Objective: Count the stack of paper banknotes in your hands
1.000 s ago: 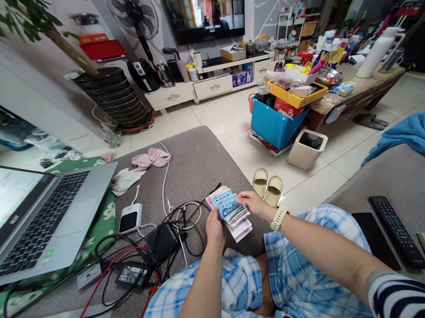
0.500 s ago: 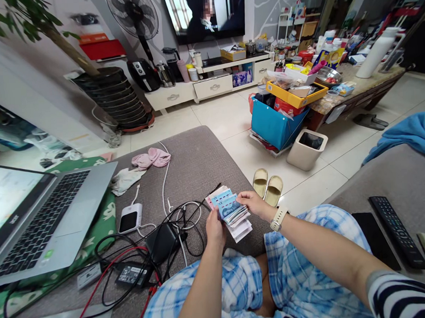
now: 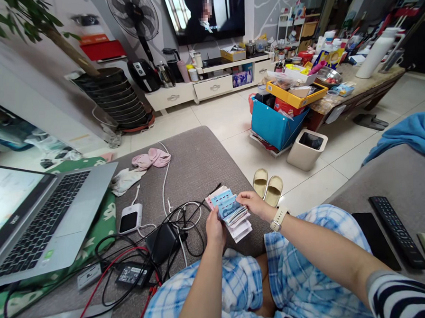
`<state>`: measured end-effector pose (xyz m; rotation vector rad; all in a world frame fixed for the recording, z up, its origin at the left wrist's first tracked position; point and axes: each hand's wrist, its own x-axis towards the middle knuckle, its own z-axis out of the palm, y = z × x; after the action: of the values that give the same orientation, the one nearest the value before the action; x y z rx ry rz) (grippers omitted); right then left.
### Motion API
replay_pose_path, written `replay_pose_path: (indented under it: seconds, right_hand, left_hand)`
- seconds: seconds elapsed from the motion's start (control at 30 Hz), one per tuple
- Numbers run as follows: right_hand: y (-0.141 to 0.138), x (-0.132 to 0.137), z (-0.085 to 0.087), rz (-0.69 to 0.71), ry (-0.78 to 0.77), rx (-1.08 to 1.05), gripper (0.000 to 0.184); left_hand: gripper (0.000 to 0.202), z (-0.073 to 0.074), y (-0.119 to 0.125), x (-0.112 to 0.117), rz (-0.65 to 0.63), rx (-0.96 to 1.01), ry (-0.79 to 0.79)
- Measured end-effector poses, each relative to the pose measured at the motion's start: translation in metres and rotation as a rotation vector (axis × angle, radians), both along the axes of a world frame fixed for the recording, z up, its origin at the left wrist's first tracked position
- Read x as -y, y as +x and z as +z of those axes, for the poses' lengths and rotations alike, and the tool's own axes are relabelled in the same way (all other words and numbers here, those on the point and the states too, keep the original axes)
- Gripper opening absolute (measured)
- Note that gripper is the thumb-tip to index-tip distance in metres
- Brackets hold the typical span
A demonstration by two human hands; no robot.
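Note:
A fanned stack of banknotes (image 3: pixel 229 206) is held between both hands above the grey sofa seat (image 3: pixel 198 159). Blue notes lie uppermost, a pinkish one shows behind them at the far left, and pale paper ends hang down at the near side. My left hand (image 3: pixel 215 229) grips the stack at its left edge, thumb on top. At the right edge, my right hand (image 3: pixel 252 203) pinches the upper blue note between thumb and fingers. A pale watch (image 3: pixel 279 219) is on the right wrist.
Tangled black cables and a power adapter (image 3: pixel 133 274) lie left of my hands, beside a white hotspot-like device (image 3: pixel 130 218) and an open laptop (image 3: pixel 55 219). Slippers (image 3: pixel 274 190), a bin (image 3: pixel 306 150) and a blue box (image 3: pixel 276 122) stand on the floor. A remote control (image 3: pixel 398 232) lies right.

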<state>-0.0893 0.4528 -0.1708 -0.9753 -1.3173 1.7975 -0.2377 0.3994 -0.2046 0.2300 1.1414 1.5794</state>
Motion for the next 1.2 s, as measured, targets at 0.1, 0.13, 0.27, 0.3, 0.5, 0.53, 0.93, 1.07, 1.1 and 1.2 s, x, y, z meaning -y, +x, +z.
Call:
replay_pose_path:
  seconds: [0.1,0.13,0.27,0.3,0.5,0.53,0.93,1.07,1.1,1.2]
  right_hand:
    - [0.0,0.0,0.0,-0.001,0.001,-0.003,0.04]
    - [0.0,0.0,0.0,-0.001,0.0,-0.004,0.04]
    - [-0.001,0.0,0.0,0.0,-0.003,-0.002,0.041]
    - [-0.001,0.0,0.0,-0.001,-0.004,-0.001,0.041]
    - [-0.001,0.002,0.003,-0.005,-0.008,0.006,0.043]
    - [-0.001,0.002,0.004,-0.006,-0.007,0.007,0.043]
    - [-0.001,0.004,0.01,-0.008,-0.028,-0.004,0.043]
    - [-0.001,0.004,0.011,-0.01,-0.056,-0.018,0.047]
    - [-0.001,0.004,0.012,-0.006,-0.057,-0.019,0.048]
    - [0.0,0.003,0.011,0.022,-0.028,-0.001,0.049]
  left_hand:
    - [0.026,0.001,0.0,0.0,-0.001,-0.001,-0.002]
    - [0.026,0.001,0.0,0.0,0.0,0.002,-0.002]
    - [0.026,0.001,0.0,0.001,0.004,0.008,0.0]
    - [0.026,0.001,0.0,0.001,0.005,0.006,0.0]
    - [0.025,0.002,0.001,0.0,0.018,0.004,-0.001]
    - [0.024,0.002,0.001,0.0,0.019,0.005,-0.004]
    - [0.024,0.004,0.001,0.0,0.009,0.021,-0.008]
    - [0.028,0.006,0.002,0.001,0.012,0.047,-0.01]
    - [0.03,0.007,0.002,0.001,0.009,0.055,-0.009]
    - [0.031,0.008,0.002,0.002,0.006,0.053,-0.008]
